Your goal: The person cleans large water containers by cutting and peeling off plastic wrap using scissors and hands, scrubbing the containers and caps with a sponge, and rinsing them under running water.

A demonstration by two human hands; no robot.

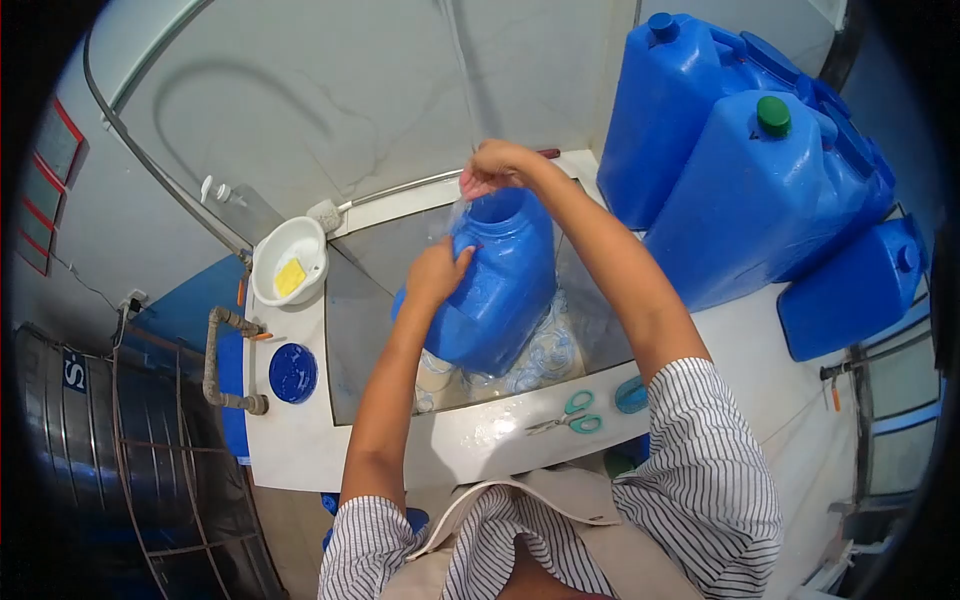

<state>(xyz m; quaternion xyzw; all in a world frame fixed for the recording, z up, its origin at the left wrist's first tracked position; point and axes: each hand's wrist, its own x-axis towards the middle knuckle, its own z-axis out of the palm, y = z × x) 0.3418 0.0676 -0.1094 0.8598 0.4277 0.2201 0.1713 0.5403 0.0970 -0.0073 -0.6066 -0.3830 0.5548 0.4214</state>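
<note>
"Stainless-looking metal, what's that at the far left?"

"A big ribbed tank [75,430]. To its right, a pipe [212,365] bends beside the white counter [280,440]."

"And on the counter's left side?"

"A clear pump bottle [245,208] at the back, then a white basin [263,272] with a yellow sponge [290,277] in it. Nearer the person lies a round blue lid [293,373]. Just beside the basin is the head of a long-handled brush [325,214]; its handle runs along the back edge of the sink [365,290]."

"Where's the left hand?"

"The left hand [440,270] is against the side of the blue jug [490,300], near its mouth, holding it with the thumb spread over the wall. The jug sits tilted inside the sink, its open mouth towards the back."

"What's under it?"

"Round pieces with a blue-and-white pattern [548,352]; I can't tell what they are. In front of the sink lie open scissors [578,412] with teal handles."

"And the right hand?"

"The right hand [495,170] is at the jug's mouth, fingers bent close together. Whether it grips anything, I can't tell."

"What about the far right?"

"A blue oval item [631,395] by the sleeve, then a tall blue container [655,125] with a blue cap, another container with a green cap [773,117], and a smaller blue canister [850,295], tilted, near the counter's right side."
</note>
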